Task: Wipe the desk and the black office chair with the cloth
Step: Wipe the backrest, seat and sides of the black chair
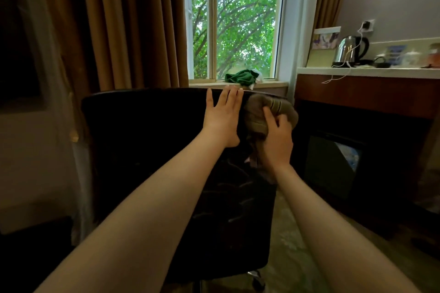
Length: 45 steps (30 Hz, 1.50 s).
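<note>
One black office chair [142, 150] stood with its backrest toward the camera. Two hands were in view.

The left hand [222, 116] lay flat on the backrest, fingers straight, with the fingertips reaching the top edge. The right hand [277, 140] gripped one bunched brown cloth [266, 112], fingers curled into it, and held it against the backrest's upper right corner.

One green fabric bundle [241, 77] lay on the windowsill [273, 84], beyond the top edge of the chair. One steel kettle [350, 51] stood on the counter [381, 72] to the right.

A strip of open floor [285, 233] separated the chair's right edge from the counter's dark front.

The backrest hid the seat. Of the base, only one caster [256, 278] showed. The small items beside the kettle were too blurred to identify.
</note>
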{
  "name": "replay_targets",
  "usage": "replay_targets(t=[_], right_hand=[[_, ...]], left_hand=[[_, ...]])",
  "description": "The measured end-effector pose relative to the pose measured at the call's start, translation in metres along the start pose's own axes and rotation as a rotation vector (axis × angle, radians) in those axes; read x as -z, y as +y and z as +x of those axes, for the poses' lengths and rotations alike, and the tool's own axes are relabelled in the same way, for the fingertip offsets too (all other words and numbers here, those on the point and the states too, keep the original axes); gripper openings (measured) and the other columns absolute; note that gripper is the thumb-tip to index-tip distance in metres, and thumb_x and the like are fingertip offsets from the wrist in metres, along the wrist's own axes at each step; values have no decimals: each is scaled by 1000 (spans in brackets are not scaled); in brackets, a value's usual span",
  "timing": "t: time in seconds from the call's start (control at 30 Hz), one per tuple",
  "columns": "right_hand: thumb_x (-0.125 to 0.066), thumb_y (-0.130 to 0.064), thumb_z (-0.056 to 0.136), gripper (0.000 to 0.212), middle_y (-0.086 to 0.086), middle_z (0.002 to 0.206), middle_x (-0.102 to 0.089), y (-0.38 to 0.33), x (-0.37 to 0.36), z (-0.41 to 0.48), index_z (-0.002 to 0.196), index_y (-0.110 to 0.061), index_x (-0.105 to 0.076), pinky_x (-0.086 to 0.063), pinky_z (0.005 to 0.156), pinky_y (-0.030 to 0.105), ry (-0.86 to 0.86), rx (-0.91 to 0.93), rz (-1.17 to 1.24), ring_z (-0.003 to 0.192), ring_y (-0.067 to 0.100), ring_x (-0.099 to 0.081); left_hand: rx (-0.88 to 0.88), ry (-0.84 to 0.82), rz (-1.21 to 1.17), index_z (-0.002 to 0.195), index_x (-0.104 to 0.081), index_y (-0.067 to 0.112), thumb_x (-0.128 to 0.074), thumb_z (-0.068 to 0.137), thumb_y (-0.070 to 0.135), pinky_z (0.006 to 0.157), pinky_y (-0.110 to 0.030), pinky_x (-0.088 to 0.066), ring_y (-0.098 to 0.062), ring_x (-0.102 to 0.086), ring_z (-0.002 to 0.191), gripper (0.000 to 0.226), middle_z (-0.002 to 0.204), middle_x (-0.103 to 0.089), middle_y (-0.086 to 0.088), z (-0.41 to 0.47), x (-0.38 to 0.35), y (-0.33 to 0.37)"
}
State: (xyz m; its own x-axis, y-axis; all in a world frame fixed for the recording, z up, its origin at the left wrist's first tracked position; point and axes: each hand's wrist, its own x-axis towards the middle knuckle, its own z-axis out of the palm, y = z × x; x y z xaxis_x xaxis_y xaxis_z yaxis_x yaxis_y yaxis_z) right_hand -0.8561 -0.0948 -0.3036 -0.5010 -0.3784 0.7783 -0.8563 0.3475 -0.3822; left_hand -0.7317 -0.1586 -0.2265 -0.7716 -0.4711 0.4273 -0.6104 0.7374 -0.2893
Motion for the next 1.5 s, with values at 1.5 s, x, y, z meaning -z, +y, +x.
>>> replay_targets(t=[1.5], right_hand=[[-78,4,56,67,18,103,-57,22,-70,-88,121,-7,-61,-56,63,46,-196,154,14,93,42,-56]], left_hand=[[-285,293,66,135,-37,10,-79,56,26,102,-49,-39,-29,-54,121,91,134,-52,-16,-81,-128,-19]])
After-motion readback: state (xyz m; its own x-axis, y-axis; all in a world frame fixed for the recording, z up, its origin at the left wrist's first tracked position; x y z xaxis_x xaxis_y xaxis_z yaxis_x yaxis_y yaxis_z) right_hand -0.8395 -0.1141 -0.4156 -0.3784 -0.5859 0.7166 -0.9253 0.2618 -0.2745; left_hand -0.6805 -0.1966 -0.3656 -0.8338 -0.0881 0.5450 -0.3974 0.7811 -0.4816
